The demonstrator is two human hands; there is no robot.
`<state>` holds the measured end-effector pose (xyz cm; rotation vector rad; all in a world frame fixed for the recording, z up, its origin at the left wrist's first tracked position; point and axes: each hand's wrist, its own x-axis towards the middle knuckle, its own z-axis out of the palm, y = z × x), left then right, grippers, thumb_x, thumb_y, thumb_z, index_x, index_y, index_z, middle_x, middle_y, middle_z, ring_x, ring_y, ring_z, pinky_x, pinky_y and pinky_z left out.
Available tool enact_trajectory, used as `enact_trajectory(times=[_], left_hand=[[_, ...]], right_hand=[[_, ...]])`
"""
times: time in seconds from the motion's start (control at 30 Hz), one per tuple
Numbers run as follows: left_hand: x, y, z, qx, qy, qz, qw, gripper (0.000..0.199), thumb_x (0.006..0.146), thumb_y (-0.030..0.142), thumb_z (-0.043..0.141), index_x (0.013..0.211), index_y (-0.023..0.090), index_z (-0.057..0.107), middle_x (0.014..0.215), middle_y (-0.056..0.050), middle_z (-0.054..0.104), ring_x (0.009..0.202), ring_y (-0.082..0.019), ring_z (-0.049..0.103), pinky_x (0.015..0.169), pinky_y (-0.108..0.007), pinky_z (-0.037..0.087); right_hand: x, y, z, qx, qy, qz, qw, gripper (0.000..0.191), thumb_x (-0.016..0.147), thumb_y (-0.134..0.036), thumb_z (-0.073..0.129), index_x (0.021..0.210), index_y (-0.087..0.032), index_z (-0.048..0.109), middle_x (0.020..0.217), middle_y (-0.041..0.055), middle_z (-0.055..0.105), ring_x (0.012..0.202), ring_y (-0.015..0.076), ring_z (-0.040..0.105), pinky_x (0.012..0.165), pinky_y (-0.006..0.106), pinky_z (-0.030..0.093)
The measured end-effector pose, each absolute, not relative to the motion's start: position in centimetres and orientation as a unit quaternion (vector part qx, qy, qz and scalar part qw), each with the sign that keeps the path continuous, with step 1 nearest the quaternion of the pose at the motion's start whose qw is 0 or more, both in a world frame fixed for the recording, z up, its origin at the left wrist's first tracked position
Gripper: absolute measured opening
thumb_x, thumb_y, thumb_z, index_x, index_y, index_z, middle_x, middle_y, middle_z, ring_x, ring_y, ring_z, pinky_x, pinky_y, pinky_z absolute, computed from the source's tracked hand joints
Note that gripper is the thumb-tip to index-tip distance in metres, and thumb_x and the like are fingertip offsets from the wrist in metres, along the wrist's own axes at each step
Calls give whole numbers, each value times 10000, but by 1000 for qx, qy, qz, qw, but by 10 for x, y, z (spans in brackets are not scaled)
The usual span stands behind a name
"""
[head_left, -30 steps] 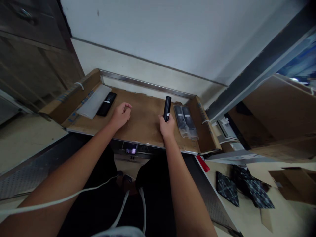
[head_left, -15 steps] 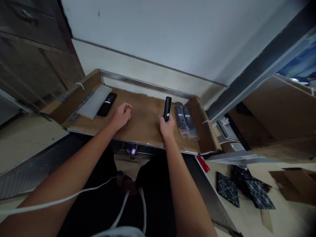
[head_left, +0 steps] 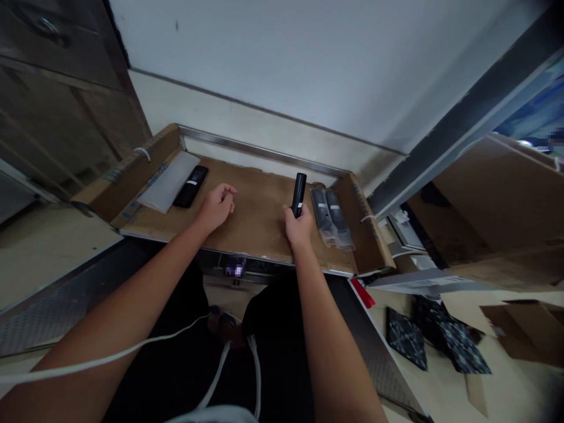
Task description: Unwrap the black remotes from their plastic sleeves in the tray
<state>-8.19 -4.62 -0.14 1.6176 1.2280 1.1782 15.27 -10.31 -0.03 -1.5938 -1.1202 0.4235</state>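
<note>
My right hand (head_left: 298, 226) is wrapped round the lower end of a slim black remote control (head_left: 299, 191), which stands up out of the fist and has a small white label near the fingers. My left hand (head_left: 217, 205) rests over the cardboard with its fingers loosely curled and apart, and nothing shows in it. Just left of it lies another black remote control (head_left: 191, 187) with a white label, beside a flat whitish sleeve (head_left: 168, 182). To the right of my right hand are two dark remotes in clear plastic bags (head_left: 331, 217), side by side.
The cardboard-lined tray (head_left: 259, 226) has raised cardboard sides, tied with white ties. A pale wall (head_left: 273, 138) stands behind it. At the right are a large cardboard box (head_left: 497, 205), dark patterned packages (head_left: 405, 338) on the floor and an open carton (head_left: 529, 329). A white cord (head_left: 132, 348) crosses my left forearm.
</note>
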Motion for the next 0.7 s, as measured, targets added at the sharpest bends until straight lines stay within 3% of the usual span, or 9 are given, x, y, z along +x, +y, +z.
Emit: enact_trajectory(times=[0.7], left_hand=[[-81, -47, 1, 636, 479, 465, 388, 129, 871, 207, 476, 975, 213, 552, 500, 61, 503, 466, -119, 473, 496, -228, 322]], right_hand=[[152, -104, 1, -672, -474, 173, 541, 303, 765, -491, 640, 819, -198, 586, 704, -26, 561, 676, 166, 500, 678, 282, 383]])
